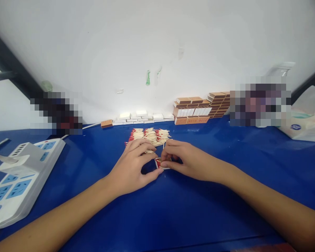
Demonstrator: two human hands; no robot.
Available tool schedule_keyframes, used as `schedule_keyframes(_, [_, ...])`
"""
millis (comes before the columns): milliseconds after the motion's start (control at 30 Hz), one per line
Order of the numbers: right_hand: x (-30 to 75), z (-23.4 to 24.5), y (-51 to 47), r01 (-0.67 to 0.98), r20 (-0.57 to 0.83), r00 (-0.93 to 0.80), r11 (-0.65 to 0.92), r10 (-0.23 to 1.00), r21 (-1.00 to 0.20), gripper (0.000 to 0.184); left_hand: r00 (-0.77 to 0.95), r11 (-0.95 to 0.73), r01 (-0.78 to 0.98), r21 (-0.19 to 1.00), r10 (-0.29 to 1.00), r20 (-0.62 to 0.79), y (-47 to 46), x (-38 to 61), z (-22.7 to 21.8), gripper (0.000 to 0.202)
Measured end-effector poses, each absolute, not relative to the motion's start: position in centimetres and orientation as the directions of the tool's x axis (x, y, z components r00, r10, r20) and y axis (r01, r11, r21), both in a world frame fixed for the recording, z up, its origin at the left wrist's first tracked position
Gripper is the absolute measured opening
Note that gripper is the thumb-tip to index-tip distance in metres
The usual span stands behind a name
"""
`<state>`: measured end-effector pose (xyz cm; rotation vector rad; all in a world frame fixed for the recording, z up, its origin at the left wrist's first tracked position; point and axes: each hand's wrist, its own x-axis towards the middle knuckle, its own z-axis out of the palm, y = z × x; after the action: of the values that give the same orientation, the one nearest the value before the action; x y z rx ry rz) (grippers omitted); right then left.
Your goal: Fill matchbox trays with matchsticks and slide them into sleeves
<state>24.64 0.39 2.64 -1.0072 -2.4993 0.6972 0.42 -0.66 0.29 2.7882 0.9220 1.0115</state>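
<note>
A small open matchbox tray (pixel 159 163) with red-tipped matches in it lies on the blue table (pixel 173 210), between both hands. My left hand (pixel 132 166) curls beside it, thumb tip against the tray's near edge and fingers bent over some matches. My right hand (pixel 185 159) pinches the tray from the right, fingers closed round it. Just behind the hands lies a loose pile of red-tipped matches (pixel 150 135).
Stacks of brown matchboxes (pixel 199 106) and white inner trays (pixel 139 117) line the white wall at the back. A white and blue power strip (pixel 14 178) lies at the left. A plastic bag (pixel 308 117) rests at the far right.
</note>
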Motion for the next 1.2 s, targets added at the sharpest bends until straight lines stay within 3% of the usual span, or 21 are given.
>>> schedule_keyframes(1200, [24.37,2.52,-0.01,0.547,0.171,-0.676,0.644,0.717,-0.535,0.01,0.622,-0.833,0.502,0.233,0.535,0.572,-0.68,0.5,0.48,0.021])
